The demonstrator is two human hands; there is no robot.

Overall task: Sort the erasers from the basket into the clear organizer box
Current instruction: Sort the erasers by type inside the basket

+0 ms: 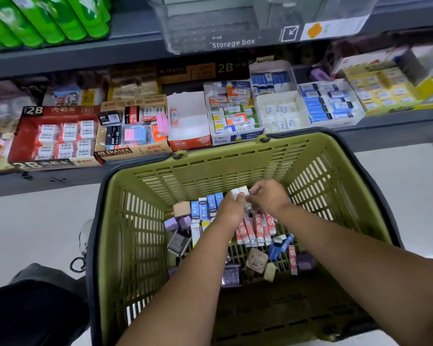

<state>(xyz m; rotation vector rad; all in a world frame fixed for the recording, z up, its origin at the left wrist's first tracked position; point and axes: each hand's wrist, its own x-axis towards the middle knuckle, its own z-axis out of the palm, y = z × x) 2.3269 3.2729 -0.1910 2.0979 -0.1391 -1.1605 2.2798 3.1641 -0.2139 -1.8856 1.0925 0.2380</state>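
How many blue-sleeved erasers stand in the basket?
4 blue-sleeved erasers, side by side in one row in the basket, just left of the left hand; it may hide more.

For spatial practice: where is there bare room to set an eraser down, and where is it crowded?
Free: green slotted plastic basket's near floor, short of the eraser heap; white cardboard tray beside its lone eraser. Crowded: that heap, mid-basket.

One basket (145, 221), one clear box (185, 33) (erasers (256, 228) beyond counting)
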